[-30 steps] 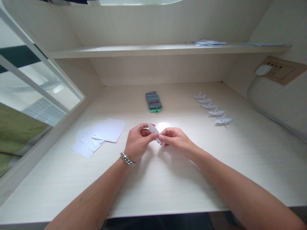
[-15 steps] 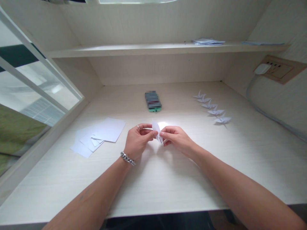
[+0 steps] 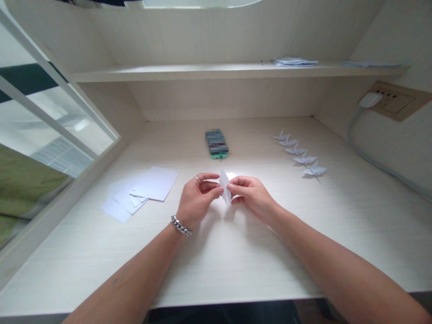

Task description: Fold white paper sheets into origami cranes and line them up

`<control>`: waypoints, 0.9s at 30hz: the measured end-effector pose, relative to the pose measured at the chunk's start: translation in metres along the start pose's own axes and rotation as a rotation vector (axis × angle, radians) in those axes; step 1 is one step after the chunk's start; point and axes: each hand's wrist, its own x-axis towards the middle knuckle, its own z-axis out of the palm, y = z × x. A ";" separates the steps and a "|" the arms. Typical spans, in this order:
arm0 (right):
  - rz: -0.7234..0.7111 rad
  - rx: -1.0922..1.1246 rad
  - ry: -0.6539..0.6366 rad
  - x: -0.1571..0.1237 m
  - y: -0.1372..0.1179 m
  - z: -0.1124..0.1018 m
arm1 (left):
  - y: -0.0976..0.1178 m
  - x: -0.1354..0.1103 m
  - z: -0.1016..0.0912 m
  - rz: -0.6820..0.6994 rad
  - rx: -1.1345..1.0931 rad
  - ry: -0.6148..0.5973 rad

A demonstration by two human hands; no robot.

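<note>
A small folded piece of white paper (image 3: 225,186) stands nearly upright between my two hands, just above the desk (image 3: 216,252). My left hand (image 3: 197,199), with a ring and a metal bracelet, pinches its left side with thumb and fingers. From the other side, my right hand (image 3: 251,195) pinches the same piece. Both hands are closed on it.
A loose pile of white paper sheets (image 3: 140,191) lies to the left. A row of several folded paper cranes (image 3: 299,154) runs along the right. A phone (image 3: 216,144) lies at the back. The shelf (image 3: 236,69) above carries folded papers (image 3: 294,61). A wall socket and cable (image 3: 371,100) sit right.
The folded paper has turned from lying tilted to standing nearly upright between my fingers. Both hands have shifted slightly right and up.
</note>
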 end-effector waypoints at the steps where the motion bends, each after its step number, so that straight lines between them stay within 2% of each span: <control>1: -0.015 -0.002 0.014 0.001 0.001 0.000 | -0.001 0.000 0.000 0.007 0.002 0.012; 8: -0.089 -0.012 0.106 0.004 0.005 -0.001 | -0.005 0.004 -0.001 0.014 0.007 0.069; 20: -0.071 -0.023 0.103 0.003 0.002 -0.002 | -0.002 0.001 -0.001 0.002 0.007 0.060; 27: -0.071 0.000 0.053 0.002 0.002 -0.004 | 0.000 0.002 -0.001 0.005 0.048 0.045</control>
